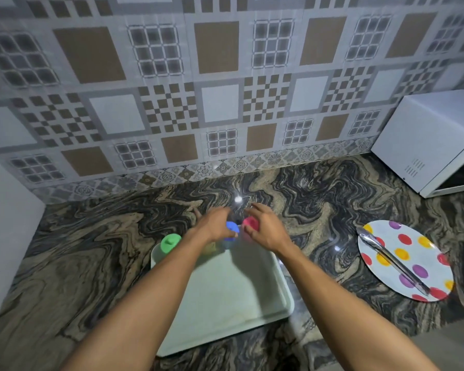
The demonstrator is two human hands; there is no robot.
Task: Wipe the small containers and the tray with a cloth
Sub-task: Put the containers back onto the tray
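A pale green tray (233, 298) lies on the marble counter in front of me. At its far end stand small containers with coloured lids: a green-lidded one (169, 243) at the far left corner, a blue-lidded one (231, 230) and a pink-lidded one (250, 222). My left hand (214, 224) curls round the blue-lidded container. My right hand (263, 227) grips the pink-lidded container, fingers over its top. A yellowish container is half hidden under my left wrist. No cloth is in sight.
A round plate with coloured dots (405, 259) carrying metal tongs (391, 261) sits to the right. A white microwave (434, 140) stands at the back right. A white appliance side (6, 223) borders the left; the tiled wall runs behind.
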